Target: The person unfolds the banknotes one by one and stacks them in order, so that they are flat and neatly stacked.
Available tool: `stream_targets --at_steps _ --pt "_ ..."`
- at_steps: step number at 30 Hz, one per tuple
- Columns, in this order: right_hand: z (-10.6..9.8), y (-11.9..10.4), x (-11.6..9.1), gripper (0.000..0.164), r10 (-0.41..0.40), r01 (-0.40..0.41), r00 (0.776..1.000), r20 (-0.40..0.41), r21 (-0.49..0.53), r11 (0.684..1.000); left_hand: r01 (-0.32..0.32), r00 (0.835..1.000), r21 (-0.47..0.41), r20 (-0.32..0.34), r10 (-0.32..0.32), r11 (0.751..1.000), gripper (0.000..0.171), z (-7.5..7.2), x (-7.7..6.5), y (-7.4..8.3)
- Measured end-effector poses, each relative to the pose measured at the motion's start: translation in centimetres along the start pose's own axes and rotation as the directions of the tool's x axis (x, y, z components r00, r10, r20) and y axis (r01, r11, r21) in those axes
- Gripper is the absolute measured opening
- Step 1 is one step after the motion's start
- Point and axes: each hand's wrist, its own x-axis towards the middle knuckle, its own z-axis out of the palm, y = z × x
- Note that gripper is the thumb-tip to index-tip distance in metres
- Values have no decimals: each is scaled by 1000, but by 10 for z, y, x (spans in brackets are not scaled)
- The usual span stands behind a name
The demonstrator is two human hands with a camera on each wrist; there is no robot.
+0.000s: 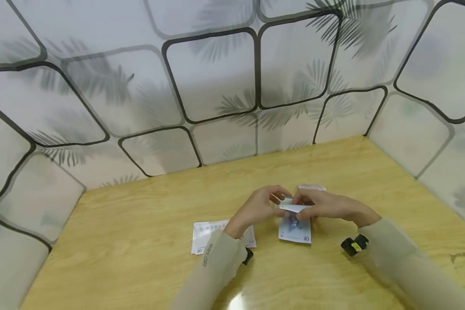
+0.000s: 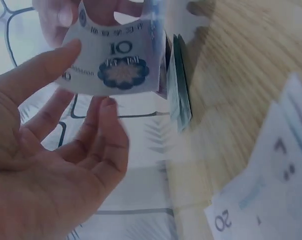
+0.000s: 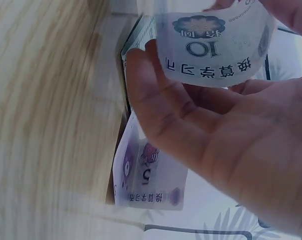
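Observation:
Both hands are at a blue-grey play banknote (image 1: 294,228) marked 10, its far end bent up between them. My left hand (image 1: 261,206) pinches one edge of the note (image 2: 123,75), thumb on its printed face and fingers behind. My right hand (image 1: 327,206) holds the opposite edge, thumb at the corner in the right wrist view and curled fingers behind. Just beyond the hands lie greenish notes (image 2: 178,92), partly hidden by the fingers. A purple 5 note (image 3: 148,175) lies beside them, past the right hand.
White-backed notes marked 20 (image 1: 207,237) lie spread under the left forearm on the wooden table (image 1: 139,241). Patterned fabric walls (image 1: 217,77) rise at the table's back and sides. Black wrist straps (image 1: 354,245) hang below the sleeves.

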Motion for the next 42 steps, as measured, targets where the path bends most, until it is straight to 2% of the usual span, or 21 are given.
stream_targets --at_steps 4,6,8,10,12,16,20,23,27,29,35,39,42 --pt "-4 -6 0 22 8 -7 1000 -28 20 1000 -27 999 16 -37 28 999 17 1 3 6" --pt "-5 -6 0 24 8 -7 999 -36 47 999 -33 997 8 -72 33 999 14 1 2 7" --pt "-5 -4 0 34 -5 8 999 -31 90 996 -20 994 -18 -109 18 1000 15 1 0 6" --pt "-3 0 0 45 -19 22 1000 -25 134 991 -7 988 -55 -152 -2 998 16 1 -2 4" --pt "-2 3 -1 49 -27 32 999 -29 168 985 1 981 -105 -190 -21 994 18 -1 -5 2" --pt "-4 7 -2 41 -16 27 998 -62 178 984 2 968 -231 -243 -60 973 21 -6 -8 -4" --pt "-9 9 -3 37 -10 33 994 -108 204 978 26 961 -292 -256 -104 956 25 -12 -13 -11" --pt "-13 9 -4 36 -8 40 990 -140 233 972 51 964 -290 -236 -123 956 40 -18 -18 -17" --pt "-16 9 -4 33 -22 70 982 -186 256 964 40 976 -279 -193 -96 960 66 -24 -25 -25" --pt "-17 9 -4 31 -27 86 976 -214 272 958 14 981 -276 -182 -67 961 70 -27 -28 -28" --pt "-10 10 0 26 -57 140 962 -266 306 942 -21 978 -238 -208 -30 971 57 -32 -42 -32" --pt "-7 8 1 25 -38 138 947 -318 298 945 -49 960 -191 -278 -6 980 40 -34 -46 -34" --pt "-7 5 2 24 -3 119 935 -353 307 944 -60 949 -200 -316 -6 978 31 -36 -47 -34"
